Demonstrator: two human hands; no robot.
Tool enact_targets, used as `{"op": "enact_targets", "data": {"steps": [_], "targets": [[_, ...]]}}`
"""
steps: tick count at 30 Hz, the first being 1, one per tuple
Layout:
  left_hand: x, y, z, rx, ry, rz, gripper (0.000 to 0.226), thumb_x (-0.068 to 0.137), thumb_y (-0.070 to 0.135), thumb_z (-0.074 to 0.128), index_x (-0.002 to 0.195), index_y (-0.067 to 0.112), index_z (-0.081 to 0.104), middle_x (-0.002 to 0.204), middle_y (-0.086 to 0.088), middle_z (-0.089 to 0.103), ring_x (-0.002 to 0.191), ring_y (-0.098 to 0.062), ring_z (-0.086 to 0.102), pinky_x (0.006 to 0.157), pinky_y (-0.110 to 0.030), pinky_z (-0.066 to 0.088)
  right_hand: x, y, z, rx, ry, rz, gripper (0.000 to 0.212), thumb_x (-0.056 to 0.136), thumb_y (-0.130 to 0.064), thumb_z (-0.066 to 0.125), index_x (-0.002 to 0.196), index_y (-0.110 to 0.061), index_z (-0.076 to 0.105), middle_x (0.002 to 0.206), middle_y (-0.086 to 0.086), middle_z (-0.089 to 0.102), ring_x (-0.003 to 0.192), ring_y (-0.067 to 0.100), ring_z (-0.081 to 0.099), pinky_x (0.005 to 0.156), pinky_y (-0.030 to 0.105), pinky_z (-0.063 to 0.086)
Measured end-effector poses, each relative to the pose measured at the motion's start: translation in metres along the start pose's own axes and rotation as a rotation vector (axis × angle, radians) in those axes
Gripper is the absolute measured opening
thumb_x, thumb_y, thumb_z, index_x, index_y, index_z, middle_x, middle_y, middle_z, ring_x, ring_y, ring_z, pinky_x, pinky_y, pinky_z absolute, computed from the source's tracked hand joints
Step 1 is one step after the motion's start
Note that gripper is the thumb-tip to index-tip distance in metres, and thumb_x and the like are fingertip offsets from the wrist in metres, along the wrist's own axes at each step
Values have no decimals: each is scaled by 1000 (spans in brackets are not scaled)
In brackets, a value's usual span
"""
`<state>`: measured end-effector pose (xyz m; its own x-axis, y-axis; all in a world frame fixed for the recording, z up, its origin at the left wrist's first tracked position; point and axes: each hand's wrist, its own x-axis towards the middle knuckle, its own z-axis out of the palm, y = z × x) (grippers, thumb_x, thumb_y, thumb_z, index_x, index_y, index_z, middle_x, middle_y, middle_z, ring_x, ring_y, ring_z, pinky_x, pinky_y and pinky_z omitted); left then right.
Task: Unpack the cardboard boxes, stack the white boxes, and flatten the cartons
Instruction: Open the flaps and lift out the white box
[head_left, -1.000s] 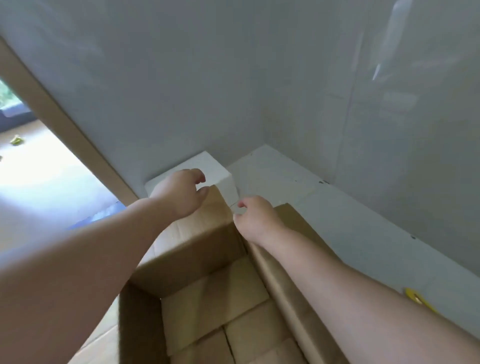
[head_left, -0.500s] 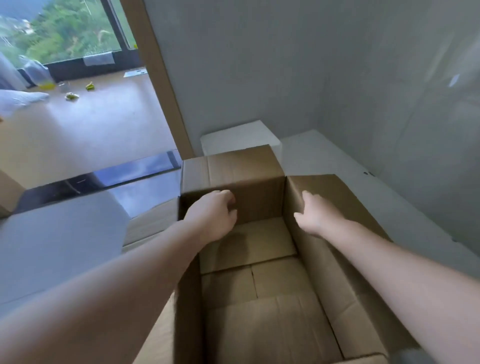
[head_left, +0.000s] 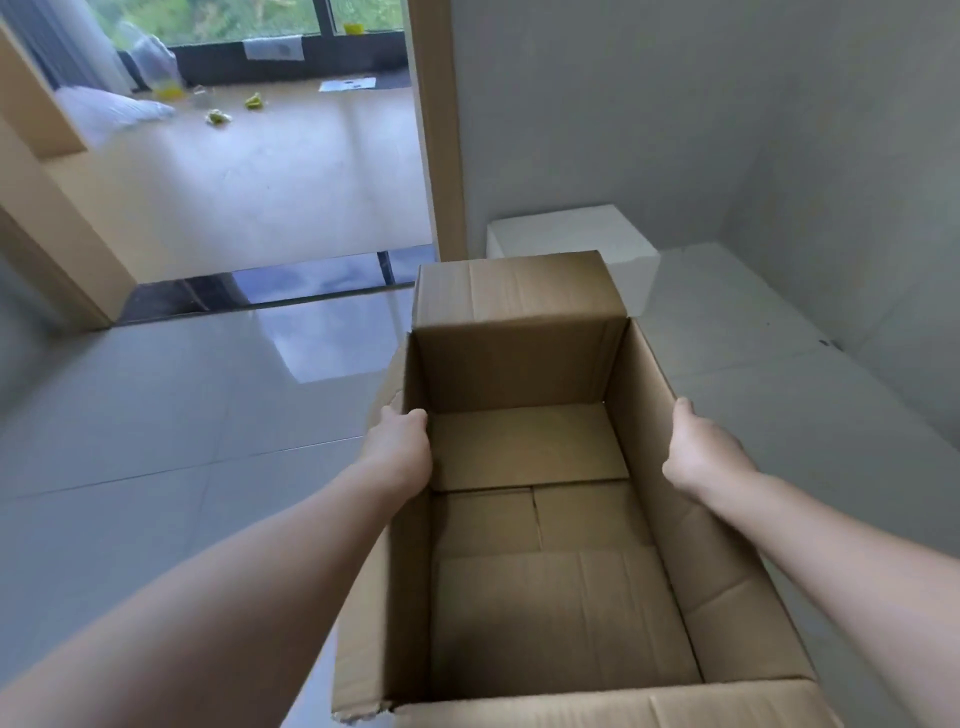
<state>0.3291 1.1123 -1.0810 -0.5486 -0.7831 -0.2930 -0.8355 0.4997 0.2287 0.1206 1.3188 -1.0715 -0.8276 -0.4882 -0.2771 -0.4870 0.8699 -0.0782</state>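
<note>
Nearest to us, our two bare forearms reach forward and down to an open cardboard carton (head_left: 540, 597), which sits between our hands with its mouth facing up. We see nothing inside it, only the folded bottom flaps. Our left hand (head_left: 397, 449) is curled over the carton's left wall, thumb on the inner face and the fingers wrapped out of sight on the outer side, so it is closed on that edge. Our right hand (head_left: 698, 449) lies against the right-hand wall and its turned-out flap, fingers hidden beyond the edge; it seems to grip the rim there, though we cannot tell how tightly. Beyond our fingertips the carton's far flap (head_left: 514, 288) stands upright.

Just past that flap, farther from us than either hand, a white box (head_left: 571, 231) rests on the pale tiled floor (head_left: 156, 415), against the grey wall (head_left: 623, 104) and beside a wooden door post (head_left: 434, 130).

Farther still, ahead of our left hand, a doorway opens onto a wooden floor (head_left: 260, 171) with small yellow-green scraps (head_left: 218, 117) and a window (head_left: 260, 21) behind.
</note>
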Motion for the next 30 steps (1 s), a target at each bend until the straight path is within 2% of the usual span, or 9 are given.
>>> {"op": "enact_targets", "data": {"steps": [3,7,10,15,18,20,22,28,30], "targets": [[2,-51,-12,-179,76,-54,53,81,-8,41,125,17,53,127,-11,51,109,-31,55,91,-38,48,-16,-40,1,45,-26,-98,74,86,-1,46,151,-4,9,129,21,52,117,36,53,89,34,44],[-3,-136,-46,-262,184,-186,51,81,-7,42,122,19,59,124,-10,58,107,-29,57,85,-31,49,-44,-116,7,125,-46,-260,73,83,1,44,149,-4,14,124,21,53,114,37,52,86,35,45],[-7,-206,-77,-248,281,-247,47,81,-7,45,113,20,65,122,-9,60,110,-28,56,87,-28,45,-64,-181,14,202,-48,-361,67,80,5,41,143,-3,21,99,16,54,94,32,54,64,33,42],[-21,-305,-128,-268,406,-312,41,78,-8,45,90,24,68,106,-4,65,93,-25,60,75,-25,46,-96,-283,25,294,-63,-448,69,81,7,43,144,-2,19,92,14,50,91,30,52,65,34,41],[-33,-356,-150,-271,441,-344,41,78,-8,44,86,24,68,99,-5,65,84,-23,59,69,-24,44,-123,-329,35,334,-78,-500,75,82,6,42,149,-5,11,95,14,51,91,30,53,58,30,41],[-43,-388,-157,-264,461,-390,41,78,-7,45,83,28,66,97,-2,65,84,-22,58,68,-24,43,-141,-353,40,346,-84,-538,72,82,6,41,148,-4,13,80,7,46,84,28,51,53,27,38],[-51,-415,-158,-268,466,-434,40,78,-6,45,81,28,66,94,-2,64,83,-22,58,66,-23,41,-158,-373,45,348,-96,-561,71,82,6,41,147,-5,16,74,4,41,83,28,52,58,30,41],[-73,-470,-146,-261,451,-534,34,77,-6,46,75,23,63,77,-3,58,70,-23,52,59,-24,35,-196,-411,63,340,-163,-577,75,83,7,38,151,-6,9,73,2,41,70,17,47,45,26,31],[-77,-487,-141,-256,444,-555,33,76,-6,46,71,23,60,73,-1,56,66,-21,50,56,-24,34,-207,-422,69,330,-167,-576,74,84,6,38,151,-6,9,79,4,46,73,21,48,45,25,30]]}}
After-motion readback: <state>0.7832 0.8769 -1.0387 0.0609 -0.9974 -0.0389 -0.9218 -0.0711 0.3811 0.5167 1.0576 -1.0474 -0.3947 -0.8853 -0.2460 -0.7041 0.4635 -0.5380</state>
